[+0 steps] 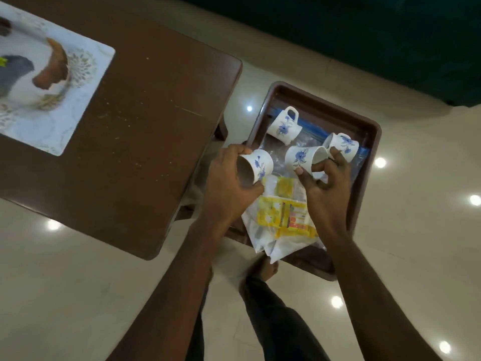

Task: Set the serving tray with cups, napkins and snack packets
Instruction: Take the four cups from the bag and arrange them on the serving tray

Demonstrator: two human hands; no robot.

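A: Which objects does each hand hold?

B: The left hand [229, 178] is closed around a white cup with a blue flower print [256, 169], held on its side with the open mouth facing the lower left. The right hand [326, 186] pinches a second floral cup [303, 157] at its rim and handle; that cup also lies tilted, its mouth turned toward the palm.

A: Where do the cups sit relative to the tray?

B: Both held cups are over the brown serving tray [374, 131], the left one at the tray's left edge, the right one near its middle. Two further floral cups rest in the tray: one [283, 125] near the far left corner, lying on its side, and one [343, 147] toward the right edge, just behind the right hand's fingers.

A: What else lies in the tray?

B: A clear plastic bag with a blue strip [315, 127] lies under the cups. At the near end, a yellow snack packet [283, 214] rests on white napkins [270, 246], which overhang the tray's near edge.

A: What surrounds the tray?

B: A brown bench [145, 131] stands to the left, carrying a printed placemat [52, 79] at its far left corner. Below is a glossy tiled floor [65, 295], with the person's bare foot [265, 269] visible beneath the tray.
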